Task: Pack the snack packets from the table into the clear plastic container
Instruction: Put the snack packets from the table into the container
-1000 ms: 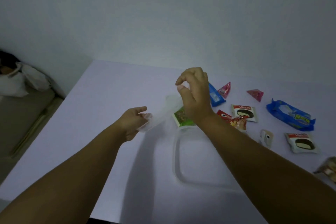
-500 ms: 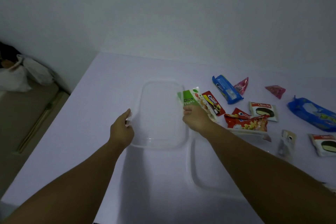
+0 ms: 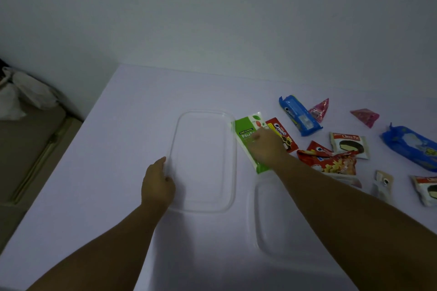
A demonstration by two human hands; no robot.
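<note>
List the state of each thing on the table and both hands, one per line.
clear plastic container: open, empty, upright
lid: off, flat beside container
green nut packet: on table, under right hand
left hand: holding container's left rim
right hand: resting on green nut packet; grip unclear
other packets: lying loose, unpacked

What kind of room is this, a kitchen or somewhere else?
Probably a plain room at home, not clearly a kitchen: a white table against a bare wall, loose snack packets, and plastic bags on the floor beside it.
</note>
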